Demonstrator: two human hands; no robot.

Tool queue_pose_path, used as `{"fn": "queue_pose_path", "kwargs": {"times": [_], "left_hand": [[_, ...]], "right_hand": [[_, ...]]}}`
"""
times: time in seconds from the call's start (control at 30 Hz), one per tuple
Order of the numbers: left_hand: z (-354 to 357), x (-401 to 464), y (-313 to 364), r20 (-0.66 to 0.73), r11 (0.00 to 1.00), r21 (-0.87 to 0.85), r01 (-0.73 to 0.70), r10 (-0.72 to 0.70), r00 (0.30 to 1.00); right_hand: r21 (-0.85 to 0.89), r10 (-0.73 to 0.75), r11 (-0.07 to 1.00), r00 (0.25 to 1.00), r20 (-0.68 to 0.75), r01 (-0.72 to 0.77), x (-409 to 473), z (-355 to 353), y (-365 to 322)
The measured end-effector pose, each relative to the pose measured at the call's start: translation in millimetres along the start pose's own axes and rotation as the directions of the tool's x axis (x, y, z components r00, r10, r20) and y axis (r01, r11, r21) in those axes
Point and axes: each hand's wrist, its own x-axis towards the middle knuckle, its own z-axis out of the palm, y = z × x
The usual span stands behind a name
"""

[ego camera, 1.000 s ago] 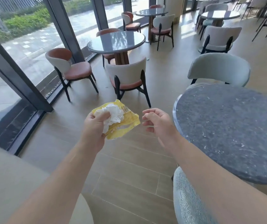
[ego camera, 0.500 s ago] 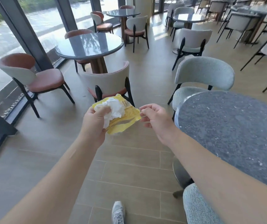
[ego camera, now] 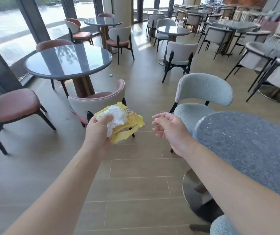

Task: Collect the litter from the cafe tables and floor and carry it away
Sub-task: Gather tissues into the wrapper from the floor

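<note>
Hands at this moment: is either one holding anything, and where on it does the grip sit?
The left hand grips a crumpled white tissue against a yellow wrapper, at their near left end. The right hand holds nothing, fingers loosely curled.

Two bare forearms, no sleeves, hands (ego camera: 98, 131) ungloved

Single head-worn wide-angle view, facing forward and down — near the outstretched forearms, far chairs perhaps blurred

Nothing can be read. The yellow wrapper (ego camera: 132, 121) at the centre carries dark print near its twelve-o'clock edge, too blurred to make out.
</note>
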Motion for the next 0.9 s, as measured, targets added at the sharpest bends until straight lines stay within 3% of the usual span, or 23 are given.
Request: {"fn": "queue_pose_path", "kwargs": {"times": [0.37, 0.57, 0.73, 0.9], "left_hand": [[73.5, 101.9, 24.6, 0.2, 0.99, 0.129, -0.057, 0.031, 0.979], [136.2, 174.3, 23.3, 0.166, 0.978, 0.207, -0.028, -0.006, 0.986], [199.9, 240.0, 29.0, 0.172, 0.985, 0.174, -0.015, -0.015, 0.985], [240.2, 288.0, 27.7, 0.113, 0.983, 0.183, 0.001, -0.022, 0.993]], "right_hand": [[0.05, -0.006, 0.999, 0.997, -0.075, 0.01, 101.2, -15.2, -4.0], [0.085, -0.017, 0.996, 0.997, -0.073, 0.023, 198.3, -40.1, -15.6], [0.125, -0.035, 0.991, 0.993, -0.117, 0.049, 286.5, -87.6, -53.3], [0.14, -0.075, 0.987, 0.995, -0.063, 0.083, 352.7, -115.1, -74.9]]}}
